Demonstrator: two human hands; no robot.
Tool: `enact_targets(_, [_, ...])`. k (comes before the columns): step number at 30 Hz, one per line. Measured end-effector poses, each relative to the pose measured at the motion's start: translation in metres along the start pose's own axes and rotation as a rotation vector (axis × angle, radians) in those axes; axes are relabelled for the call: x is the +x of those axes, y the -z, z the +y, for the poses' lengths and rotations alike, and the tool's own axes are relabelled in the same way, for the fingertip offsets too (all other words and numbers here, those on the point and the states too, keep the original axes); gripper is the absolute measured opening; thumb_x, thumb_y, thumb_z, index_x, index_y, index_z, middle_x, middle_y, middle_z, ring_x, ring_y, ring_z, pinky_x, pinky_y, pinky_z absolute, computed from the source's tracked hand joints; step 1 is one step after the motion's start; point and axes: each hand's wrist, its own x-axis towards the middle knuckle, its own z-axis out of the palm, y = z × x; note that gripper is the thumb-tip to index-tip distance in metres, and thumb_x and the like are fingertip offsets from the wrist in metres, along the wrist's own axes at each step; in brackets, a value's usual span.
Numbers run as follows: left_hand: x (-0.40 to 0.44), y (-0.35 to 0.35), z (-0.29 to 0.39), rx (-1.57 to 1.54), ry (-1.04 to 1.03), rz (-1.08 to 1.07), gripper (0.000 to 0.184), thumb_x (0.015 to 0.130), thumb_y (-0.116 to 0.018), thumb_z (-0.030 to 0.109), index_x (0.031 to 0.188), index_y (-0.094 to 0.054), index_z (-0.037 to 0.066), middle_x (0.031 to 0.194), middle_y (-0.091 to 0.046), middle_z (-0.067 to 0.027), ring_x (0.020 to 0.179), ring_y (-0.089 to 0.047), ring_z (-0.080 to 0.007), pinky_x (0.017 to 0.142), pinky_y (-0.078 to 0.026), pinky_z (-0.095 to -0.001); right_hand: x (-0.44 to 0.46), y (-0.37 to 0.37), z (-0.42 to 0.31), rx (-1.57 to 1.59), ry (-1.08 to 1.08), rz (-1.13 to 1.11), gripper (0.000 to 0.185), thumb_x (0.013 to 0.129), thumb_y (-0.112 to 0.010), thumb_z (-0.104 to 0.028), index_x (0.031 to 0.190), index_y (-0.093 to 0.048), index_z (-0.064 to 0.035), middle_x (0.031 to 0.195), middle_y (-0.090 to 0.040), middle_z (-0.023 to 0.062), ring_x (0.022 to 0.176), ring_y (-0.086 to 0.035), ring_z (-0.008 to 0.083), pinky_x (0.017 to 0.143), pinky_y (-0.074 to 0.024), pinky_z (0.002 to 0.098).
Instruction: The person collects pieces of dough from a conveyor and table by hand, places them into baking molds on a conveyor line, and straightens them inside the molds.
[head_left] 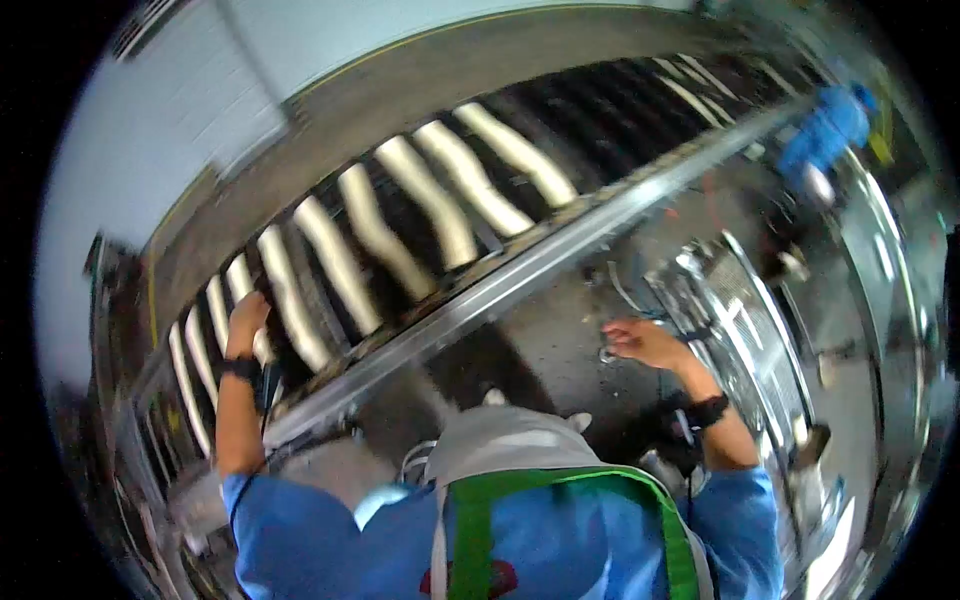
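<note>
Long pale strips that look like dough point(335, 265) lie side by side across a dark slatted conveyor point(600, 125). Over one narrower strip point(238, 280) at the left is my left hand point(247, 322); its fingers are bunched and blurred, and whether they grip the strip is hidden. My right hand point(645, 343) hangs away from the belt, over the floor, with fingers loosely stretched and nothing visible in them. Dark bands are on both wrists.
A metal rail point(560, 255) runs along the near side of the conveyor. At the right stands shiny metal equipment with a grille point(750, 320). A person in blue point(835, 125) is at the far right beside the line. A pale wall point(190, 110) stands behind.
</note>
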Motion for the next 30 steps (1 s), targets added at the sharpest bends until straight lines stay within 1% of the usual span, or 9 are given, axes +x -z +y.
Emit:
enact_targets(9, [0.076,0.035,0.402,-1.119,-0.544,-0.241,0.061,0.079,-0.047,0.026,0.124,-0.018,-0.002,0.13,-0.018,-0.0168,0.119,-0.02,-0.0263,0.096,-0.018,-0.032,-0.052,0.013,0.042,-0.104,-0.161,0.077,0.04,0.071,-0.055,-0.027,0.103,-0.049,-0.0055,0.095,-0.054,0.0134,0.085,-0.052,0.0301,0.072,-0.0411,0.0356])
enact_targets(16, [0.106,0.002,0.534,-1.593,-0.108,-0.521,0.064,0.072,-0.055,0.03,0.121,-0.025,0.002,0.121,-0.032,-0.0115,0.113,-0.026,-0.0227,0.094,-0.019,-0.0335,-0.146,0.002,0.157,-0.35,-0.059,0.513,0.04,0.071,-0.056,-0.028,0.104,-0.047,-0.0072,0.093,-0.053,0.0135,0.088,-0.049,0.0291,0.075,-0.0392,0.0363])
enact_targets(17, [0.099,0.009,0.541,-1.623,0.021,-0.543,0.056,0.073,-0.053,0.022,0.119,-0.028,0.003,0.117,-0.036,-0.0108,0.109,-0.032,-0.0226,0.092,-0.023,-0.0327,-0.17,0.024,0.145,-0.223,-0.318,0.382,0.043,0.069,-0.058,-0.029,0.106,-0.047,-0.0081,0.099,-0.05,0.0152,0.094,-0.046,0.0299,0.08,-0.0374,0.0368])
enact_targets(19, [0.072,0.017,0.513,-0.679,-0.921,-0.044,0.047,0.073,-0.045,0.002,0.118,-0.031,0.003,0.109,-0.042,-0.0122,0.1,-0.04,-0.0233,0.087,-0.03,-0.0306,-0.216,0.034,0.174,-0.288,-0.539,0.617,0.051,0.064,-0.063,-0.029,0.108,-0.045,-0.0096,0.103,-0.046,0.0169,0.096,-0.043,0.0342,0.082,-0.036,0.0385])
enact_targets(20, [0.051,0.028,0.513,-0.608,-0.957,0.144,0.05,0.069,-0.035,-0.012,0.116,-0.033,0.002,0.106,-0.043,-0.0153,0.096,-0.043,-0.0249,0.084,-0.034,-0.0303,-0.239,0.032,0.227,-0.389,-0.533,0.74,0.056,0.062,-0.065,-0.029,0.11,-0.044,-0.0101,0.106,-0.044,0.0176,0.098,-0.042,0.0354,0.082,-0.0357,0.0399])
enact_targets(21, [0.107,-0.027,0.514,-1.342,-1.018,-0.312,0.047,0.069,-0.044,-0.01,0.114,-0.036,0.0,0.106,-0.045,-0.0116,0.087,-0.047,-0.0159,0.073,-0.04,-0.027,-0.265,0.044,0.235,-0.28,-0.662,0.728,0.061,0.06,-0.067,-0.028,0.113,-0.041,-0.0103,0.108,-0.041,0.0195,0.1,-0.039,0.0368,0.083,-0.0352,0.0405])
enact_targets(25, [0.108,-0.007,0.522,-1.58,-0.139,-0.711,0.04,0.075,-0.051,0.027,0.108,-0.042,0.005,0.093,-0.049,-0.0041,0.078,-0.049,-0.0128,0.067,-0.041,-0.0262,-0.318,0.081,0.261,-0.478,-1.144,0.859,0.078,0.055,-0.07,-0.019,0.12,-0.027,-0.0175,0.122,-0.028,0.0194,0.108,-0.032,0.0374,0.082,-0.037,0.0458])
enact_targets(27, [0.05,0.028,0.531,-1.345,0.038,-0.494,0.07,0.066,-0.054,0.044,0.119,-0.03,0.004,0.123,-0.028,-0.0113,0.111,-0.029,-0.026,0.089,-0.025,-0.0417,-0.326,0.106,0.281,-0.469,-1.249,0.761,0.072,0.06,-0.065,-0.016,0.121,-0.027,-0.0171,0.129,-0.021,0.013,0.111,-0.03,0.0346,0.082,-0.0363,0.0475])
enact_targets(30, [0.061,0.003,0.521,-1.614,0.007,-0.602,0.072,0.064,-0.057,0.039,0.119,-0.027,0.005,0.124,-0.024,-0.0118,0.112,-0.025,-0.0273,0.087,-0.024,-0.0478,-0.322,0.116,0.323,-0.475,-1.175,0.845,0.057,0.065,-0.058,-0.011,0.116,-0.032,-0.0151,0.118,-0.033,0.0107,0.11,-0.031,0.0346,0.079,-0.0375,0.0486])
